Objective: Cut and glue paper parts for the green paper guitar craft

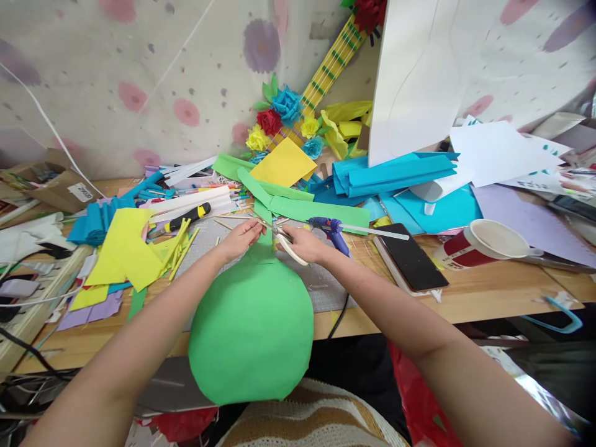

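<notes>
A green paper piece (251,329), round like a guitar body with a narrow neck, lies partly over the table's front edge. Above its neck, my left hand (244,238) is closed in a pinch on a thin wooden stick (256,216). Close beside it, my right hand (303,244) grips white-handled pliers (293,251), their metal jaws near the stick and my left fingertips. Whether the jaws touch the stick is too small to tell. Just right of that hand rests a blue glue gun (331,231) with a long white glue stick in its back.
A black phone (412,256) and paper cup (488,242) stand right. Green strips (321,211) and blue paper rolls (395,174) lie behind. Yellow paper (121,248) and a yellow-black utility knife (189,216) are left. A flower-decked yellow guitar (333,65) leans behind.
</notes>
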The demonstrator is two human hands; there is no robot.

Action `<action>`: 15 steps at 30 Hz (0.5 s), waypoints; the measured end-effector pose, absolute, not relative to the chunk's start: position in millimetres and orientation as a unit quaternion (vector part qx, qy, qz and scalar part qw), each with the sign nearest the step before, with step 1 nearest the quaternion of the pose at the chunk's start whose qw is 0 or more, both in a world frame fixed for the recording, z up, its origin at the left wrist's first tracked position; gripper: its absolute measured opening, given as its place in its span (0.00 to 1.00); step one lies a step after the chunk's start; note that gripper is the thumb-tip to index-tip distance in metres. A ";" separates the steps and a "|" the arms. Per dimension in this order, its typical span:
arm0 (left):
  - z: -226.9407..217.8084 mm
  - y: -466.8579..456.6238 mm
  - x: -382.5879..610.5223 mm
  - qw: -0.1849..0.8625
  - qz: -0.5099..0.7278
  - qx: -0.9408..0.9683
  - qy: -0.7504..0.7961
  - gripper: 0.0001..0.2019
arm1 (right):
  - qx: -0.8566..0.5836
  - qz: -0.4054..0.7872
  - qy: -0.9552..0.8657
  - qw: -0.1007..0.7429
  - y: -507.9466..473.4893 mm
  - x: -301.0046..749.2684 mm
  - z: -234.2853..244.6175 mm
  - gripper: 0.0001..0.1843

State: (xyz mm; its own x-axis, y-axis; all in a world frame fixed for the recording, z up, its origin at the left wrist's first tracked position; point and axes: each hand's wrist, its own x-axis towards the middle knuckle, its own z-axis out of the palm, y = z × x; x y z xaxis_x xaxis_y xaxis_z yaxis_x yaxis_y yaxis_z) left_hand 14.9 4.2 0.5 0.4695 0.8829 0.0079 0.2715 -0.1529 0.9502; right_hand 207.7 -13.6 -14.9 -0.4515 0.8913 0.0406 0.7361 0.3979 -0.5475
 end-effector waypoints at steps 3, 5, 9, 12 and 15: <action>1.4 3.7 14.8 0.508 0.308 0.692 0.411 0.16 | -0.482 0.259 -0.820 0.166 -12.3 208.1 -11.3 0.15; 2.4 3.3 15.2 0.511 0.306 0.690 0.411 0.16 | -0.480 0.268 -0.819 0.166 -12.0 208.4 -8.6 0.15; 3.7 2.7 14.6 0.503 0.309 0.687 0.425 0.15 | -0.494 0.233 -0.821 0.163 -13.0 207.5 -6.3 0.15; 4.4 2.1 13.0 0.495 0.304 0.692 0.428 0.15 | -0.513 0.200 -0.820 0.159 -14.4 204.4 -8.1 0.16; 5.5 0.5 12.2 0.493 0.298 0.700 0.422 0.14 | -0.531 0.195 -0.809 0.160 -14.6 200.6 -9.8 0.15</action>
State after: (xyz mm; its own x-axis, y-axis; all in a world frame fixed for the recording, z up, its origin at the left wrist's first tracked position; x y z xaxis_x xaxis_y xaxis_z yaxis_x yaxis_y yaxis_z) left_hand 12.2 0.5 5.5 0.4668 0.8843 0.0021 0.2968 -0.1589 0.9416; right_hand 200.6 -14.6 -9.8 -0.3840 0.9219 0.0517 0.7970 0.3592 -0.4855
